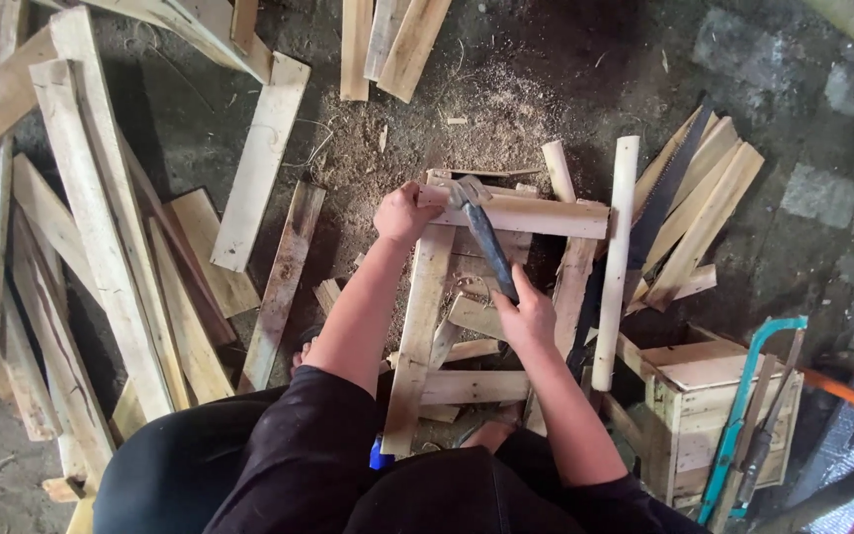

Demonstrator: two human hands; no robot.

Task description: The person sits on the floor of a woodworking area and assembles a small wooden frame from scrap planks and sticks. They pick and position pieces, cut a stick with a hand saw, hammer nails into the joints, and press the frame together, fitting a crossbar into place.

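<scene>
Sawdust-strewn dirt floor [546,79], scattered planks [101,227]; left hand [402,213] gripping pallet slat [531,215], right hand [526,316] closed on claw hammer [486,237].

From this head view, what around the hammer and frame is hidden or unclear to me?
- Hammer: grip end hidden inside the right hand.
- Hammer head against the wooden frame: too small to tell whether a nail is there.
- Frame corner: covered by the left hand.
- Frame's near end: hidden behind the person's knees.
- Hacksaw: lower end cut off by the bottom edge.
</scene>
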